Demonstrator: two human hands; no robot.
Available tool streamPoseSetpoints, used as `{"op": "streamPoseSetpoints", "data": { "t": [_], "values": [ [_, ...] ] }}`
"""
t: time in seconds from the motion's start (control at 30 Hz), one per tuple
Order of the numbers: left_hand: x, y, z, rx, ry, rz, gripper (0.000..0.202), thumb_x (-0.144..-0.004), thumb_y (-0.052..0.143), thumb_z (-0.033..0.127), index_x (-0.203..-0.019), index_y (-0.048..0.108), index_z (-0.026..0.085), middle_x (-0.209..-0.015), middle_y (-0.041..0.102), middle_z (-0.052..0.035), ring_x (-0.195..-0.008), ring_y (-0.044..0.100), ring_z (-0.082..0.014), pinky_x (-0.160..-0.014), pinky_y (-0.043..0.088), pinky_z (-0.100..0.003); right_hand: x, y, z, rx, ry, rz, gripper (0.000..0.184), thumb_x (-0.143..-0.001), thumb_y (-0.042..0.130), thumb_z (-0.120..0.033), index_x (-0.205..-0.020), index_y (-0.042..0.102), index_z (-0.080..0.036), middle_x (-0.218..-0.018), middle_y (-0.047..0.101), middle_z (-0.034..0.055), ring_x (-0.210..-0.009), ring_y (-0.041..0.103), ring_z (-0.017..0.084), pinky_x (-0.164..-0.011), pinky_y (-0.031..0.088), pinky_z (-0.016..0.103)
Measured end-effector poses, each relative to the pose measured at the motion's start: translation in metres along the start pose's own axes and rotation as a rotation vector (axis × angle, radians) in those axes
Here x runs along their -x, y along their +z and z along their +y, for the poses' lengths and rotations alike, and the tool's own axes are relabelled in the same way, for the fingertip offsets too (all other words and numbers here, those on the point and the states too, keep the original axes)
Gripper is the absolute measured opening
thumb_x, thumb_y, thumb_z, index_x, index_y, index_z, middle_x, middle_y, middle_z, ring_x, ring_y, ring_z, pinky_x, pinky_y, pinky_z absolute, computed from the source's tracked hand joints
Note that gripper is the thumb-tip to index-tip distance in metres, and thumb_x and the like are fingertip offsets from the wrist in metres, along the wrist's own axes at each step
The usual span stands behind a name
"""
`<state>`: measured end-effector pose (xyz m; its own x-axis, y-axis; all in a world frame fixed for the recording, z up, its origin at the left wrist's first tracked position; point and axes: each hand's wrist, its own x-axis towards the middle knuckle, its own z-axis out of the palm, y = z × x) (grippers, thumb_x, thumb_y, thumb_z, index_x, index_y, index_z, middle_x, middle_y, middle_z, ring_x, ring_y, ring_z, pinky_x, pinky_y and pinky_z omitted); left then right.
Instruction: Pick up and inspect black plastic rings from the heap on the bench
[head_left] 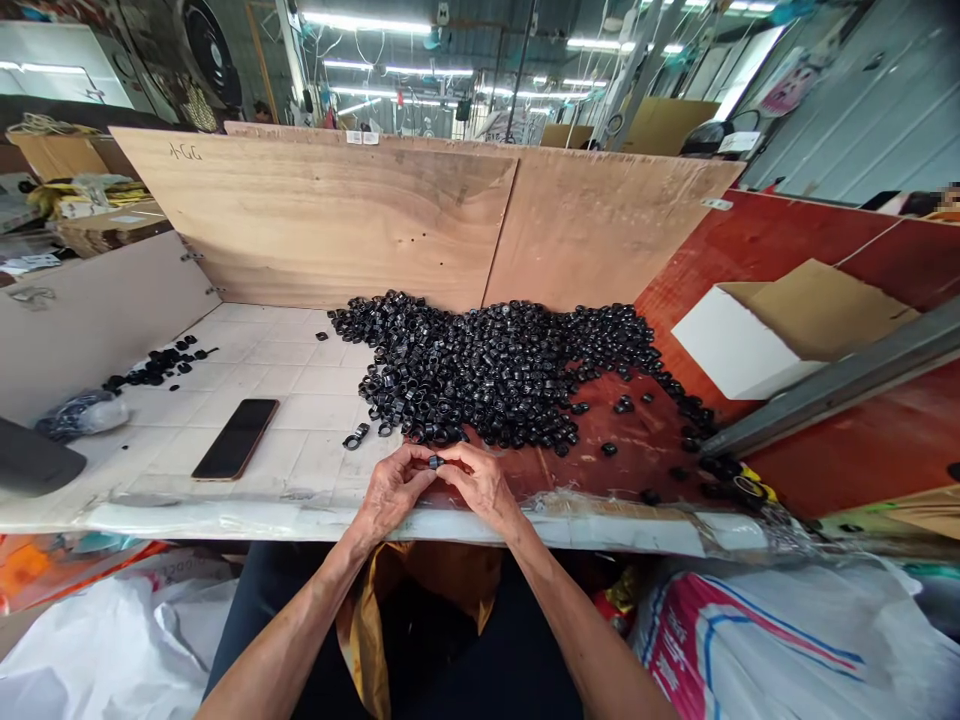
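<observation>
My left hand [390, 490] and my right hand [481, 483] meet at the near edge of the worktable [300, 505]. Together their fingertips pinch one small black ring [435, 461]. Just beyond them lies a big heap of the same black rings [495, 370], spread across the middle of the table. A few loose rings [358, 435] lie left of my fingers.
A black phone [235, 438] lies flat to the left. A smaller cluster of black parts [154, 366] and a clear bag [82, 412] sit far left. Plywood boards [337, 215] wall the back. A white cardboard box [757, 335] stands right. Sacks [787, 640] lie below the table.
</observation>
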<state>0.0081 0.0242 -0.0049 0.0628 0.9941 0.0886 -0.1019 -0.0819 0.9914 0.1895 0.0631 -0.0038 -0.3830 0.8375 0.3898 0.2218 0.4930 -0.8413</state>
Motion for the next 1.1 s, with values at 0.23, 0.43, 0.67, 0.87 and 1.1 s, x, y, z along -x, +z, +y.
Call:
{"op": "streamPoseSetpoints", "data": {
  "t": [0.23, 0.43, 0.67, 0.87, 1.1],
  "values": [
    [-0.001, 0.002, 0.001, 0.064, -0.026, 0.006, 0.026, -0.081, 0.082, 0.033, -0.099, 0.072, 0.017, -0.092, 0.077, -0.0033, -0.083, 0.071, -0.0156, -0.076, 0.055, -0.025, 0.000, 0.000, 0.000, -0.065, -0.010, 0.027, 0.017, -0.097, 0.062, -0.027, -0.097, 0.077, -0.023, -0.095, 0.074, 0.0048, -0.085, 0.068, 0.019, -0.075, 0.051, 0.028],
    [-0.003, 0.000, 0.001, 0.072, -0.096, -0.006, 0.027, -0.081, 0.082, 0.033, -0.099, 0.072, 0.016, -0.090, 0.077, -0.0038, -0.077, 0.070, -0.0154, -0.073, 0.055, -0.026, 0.002, 0.002, 0.005, -0.127, 0.010, 0.063, 0.015, -0.087, 0.067, -0.021, -0.101, 0.071, -0.023, -0.099, 0.073, 0.0034, -0.090, 0.069, 0.020, -0.083, 0.055, 0.031],
    [-0.001, 0.003, 0.006, 0.052, -0.030, -0.016, 0.025, -0.083, 0.079, 0.034, -0.100, 0.072, 0.018, -0.098, 0.077, -0.0050, -0.086, 0.072, -0.0180, -0.079, 0.057, -0.029, 0.001, 0.007, 0.008, -0.075, 0.045, 0.106, 0.027, -0.090, 0.069, -0.029, -0.116, 0.066, -0.023, -0.092, 0.073, 0.0031, -0.081, 0.069, 0.019, -0.077, 0.056, 0.030],
    [0.000, 0.004, 0.007, -0.002, 0.038, -0.031, 0.021, -0.086, 0.075, 0.032, -0.102, 0.071, 0.019, -0.097, 0.075, -0.0043, -0.087, 0.072, -0.0186, -0.079, 0.057, -0.029, 0.004, 0.008, 0.009, 0.039, 0.026, 0.047, 0.028, -0.101, 0.055, -0.035, -0.124, 0.063, -0.021, -0.068, 0.064, -0.0022, -0.061, 0.063, 0.016, -0.063, 0.050, 0.026],
    [0.000, 0.001, 0.003, -0.001, 0.041, -0.003, 0.022, -0.084, 0.076, 0.032, -0.100, 0.069, 0.019, -0.091, 0.071, -0.0014, -0.080, 0.066, -0.0149, -0.072, 0.053, -0.025, 0.003, 0.007, 0.005, 0.150, 0.017, 0.080, 0.043, -0.103, 0.048, -0.040, -0.067, 0.061, -0.021, -0.054, 0.054, -0.0025, -0.052, 0.052, 0.013, -0.056, 0.042, 0.024]
  ]
}}
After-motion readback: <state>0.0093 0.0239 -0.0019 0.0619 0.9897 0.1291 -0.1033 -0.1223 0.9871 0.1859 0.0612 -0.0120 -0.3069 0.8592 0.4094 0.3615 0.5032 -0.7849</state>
